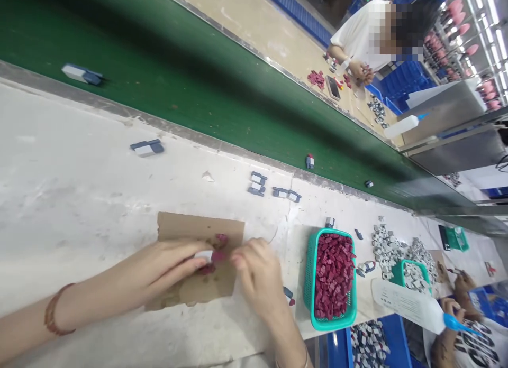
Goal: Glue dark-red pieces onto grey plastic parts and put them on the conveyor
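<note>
My left hand (174, 262) pinches a small plastic part (203, 256), light grey with a maroon end, between thumb and fingers. It is held low over a piece of brown cardboard (198, 228). Just to the right, my right hand (257, 278) has its fingers curled together, slightly blurred; anything between them is hidden. Close to its fingertips is the part's maroon end (218, 255). A loose maroon piece (221, 239) lies on the cardboard, and another maroon bit shows under the left fingers. Beside my right wrist, a dark blue and maroon part (288, 294) is partly covered.
A teal basket (309, 267) of maroon pieces stands right, near a white bottle (408, 302) with a blue nozzle. Grey-blue parts (257, 183) lie along the green conveyor belt (178, 88). A co-worker (367, 37) sits across; another person's hands (456, 294) show at right.
</note>
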### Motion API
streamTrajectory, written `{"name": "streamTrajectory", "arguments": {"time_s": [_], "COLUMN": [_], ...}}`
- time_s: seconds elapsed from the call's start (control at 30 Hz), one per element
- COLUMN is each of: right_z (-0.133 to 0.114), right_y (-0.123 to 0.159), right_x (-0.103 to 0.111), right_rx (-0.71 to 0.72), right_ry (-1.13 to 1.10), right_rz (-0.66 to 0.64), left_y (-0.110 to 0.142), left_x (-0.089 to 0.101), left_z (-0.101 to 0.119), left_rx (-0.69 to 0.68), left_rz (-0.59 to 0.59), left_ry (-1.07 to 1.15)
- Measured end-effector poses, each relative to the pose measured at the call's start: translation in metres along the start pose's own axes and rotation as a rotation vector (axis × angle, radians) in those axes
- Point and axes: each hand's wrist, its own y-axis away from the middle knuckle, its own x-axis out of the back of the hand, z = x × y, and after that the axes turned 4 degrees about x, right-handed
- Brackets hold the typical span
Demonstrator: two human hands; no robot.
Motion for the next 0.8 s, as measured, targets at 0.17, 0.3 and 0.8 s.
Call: {"name": "streamTrajectory", "arguments": {"time_s": [0.17, 0.3, 0.8], "right_z": [0.039, 0.067, 0.097], "right_y": [0.059, 0.102, 0.115], "right_x": [0.073, 0.095, 0.114], "right_rx": [-0.462, -0.584, -0.631], "right_ry": [0.28, 0.376, 0.261], "right_rz": [0.197, 0.154, 0.186], "left_y": [-0.04, -0.083, -0.146], "left_x": [0.048, 0.09, 0.169], "left_z": [0.0, -0.001, -0.048], "left_rx": [0.043, 0.05, -0.01], "left_rz": [0.383, 0.651, 0.788], "left_ry": [-0.169, -0.318, -0.697]}}
